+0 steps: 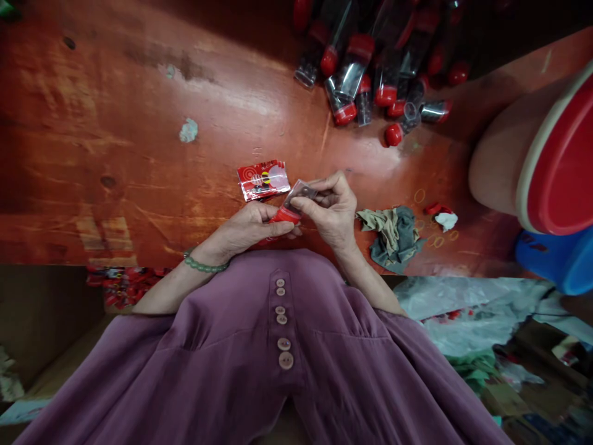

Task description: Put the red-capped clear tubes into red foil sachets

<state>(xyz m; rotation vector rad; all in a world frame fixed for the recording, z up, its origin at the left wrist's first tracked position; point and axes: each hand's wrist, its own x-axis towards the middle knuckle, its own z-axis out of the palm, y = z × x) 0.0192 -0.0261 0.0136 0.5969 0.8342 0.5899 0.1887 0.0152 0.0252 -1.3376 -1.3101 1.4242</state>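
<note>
Between both hands, close to the table's front edge, is a small clear tube with a red cap [288, 212]. My left hand [252, 227] is closed round its red end. The fingers of my right hand [331, 207] pinch the clear end, which tilts up to the right. Some dark bits show inside the clear part, too small to name. Just beyond my left hand lies a red printed packet [264, 179] with a yellow and black picture on it. Part of something red shows beneath my left fingers, mostly hidden.
Many clear tubes with red caps [364, 80] are heaped at the back right. A crumpled grey-green cloth [393, 238], rubber bands [435, 240] and a white scrap [446, 220] lie right of my hand. A red-lidded bucket [504, 154] and a blue basin [556, 256] stand far right.
</note>
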